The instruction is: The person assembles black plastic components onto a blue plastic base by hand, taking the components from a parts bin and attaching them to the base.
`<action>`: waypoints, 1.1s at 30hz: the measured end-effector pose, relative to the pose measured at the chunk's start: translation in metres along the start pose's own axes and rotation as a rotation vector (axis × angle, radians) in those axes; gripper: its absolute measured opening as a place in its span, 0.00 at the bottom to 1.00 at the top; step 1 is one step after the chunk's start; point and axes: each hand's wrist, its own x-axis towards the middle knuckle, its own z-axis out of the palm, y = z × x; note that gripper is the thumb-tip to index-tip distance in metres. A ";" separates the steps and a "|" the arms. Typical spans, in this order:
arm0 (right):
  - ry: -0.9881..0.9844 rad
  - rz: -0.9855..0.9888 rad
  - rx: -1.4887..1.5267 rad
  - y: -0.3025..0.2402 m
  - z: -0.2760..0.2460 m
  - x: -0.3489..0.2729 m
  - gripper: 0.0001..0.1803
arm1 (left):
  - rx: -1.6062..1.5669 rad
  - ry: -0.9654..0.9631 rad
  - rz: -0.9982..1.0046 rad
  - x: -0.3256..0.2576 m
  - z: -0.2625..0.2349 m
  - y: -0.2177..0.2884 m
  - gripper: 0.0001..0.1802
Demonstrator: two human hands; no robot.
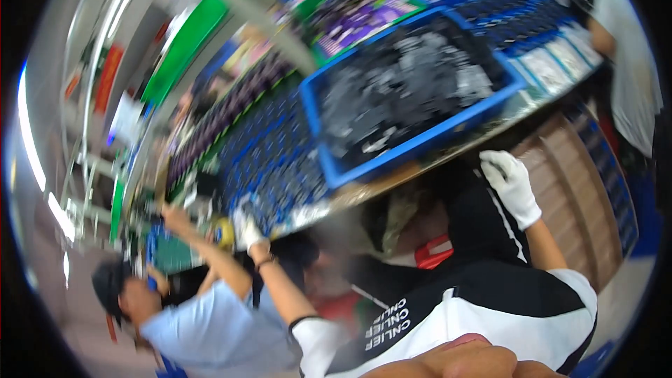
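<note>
My left hand [248, 229], in a white glove, reaches out to the near edge of the workbench. Its fingers touch or hover beside rows of small dark parts in blue trays [273, 161]; motion smears them, so I cannot tell whether they hold anything. Over my dark trousers, below the bench edge, is my right hand [509, 185], also gloved in white. Its fingers are loosely bent and a little apart, and nothing shows in them. Between and beyond both hands stands a large blue bin [420, 162] heaped with blurred black and grey pieces [406, 77].
A co-worker in a light blue shirt [210, 329] works close on my left, near a yellow tape roll [224, 232]. Brown stacked cartons or panels [567, 168] stand by my right arm. Another person's pale garment [630, 77] shows far right. More trays with purple parts [364, 24] lie behind the bin.
</note>
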 end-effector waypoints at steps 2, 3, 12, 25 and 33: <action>0.193 -0.017 -0.113 0.018 -0.042 0.009 0.10 | 0.233 -0.049 0.056 0.017 0.009 -0.006 0.22; 0.288 -0.013 -0.167 0.029 -0.057 0.017 0.10 | 0.460 -0.120 0.087 0.034 0.004 -0.014 0.22; 0.453 -0.012 -0.541 0.149 -0.122 0.153 0.23 | 1.057 0.179 0.834 0.090 0.031 -0.045 0.15; 0.339 0.191 -0.672 0.207 -0.122 0.230 0.10 | 0.344 0.408 0.423 -0.019 0.080 0.114 0.13; 0.309 0.010 -0.677 0.181 -0.133 0.225 0.07 | 0.249 0.258 0.430 -0.122 0.132 0.249 0.15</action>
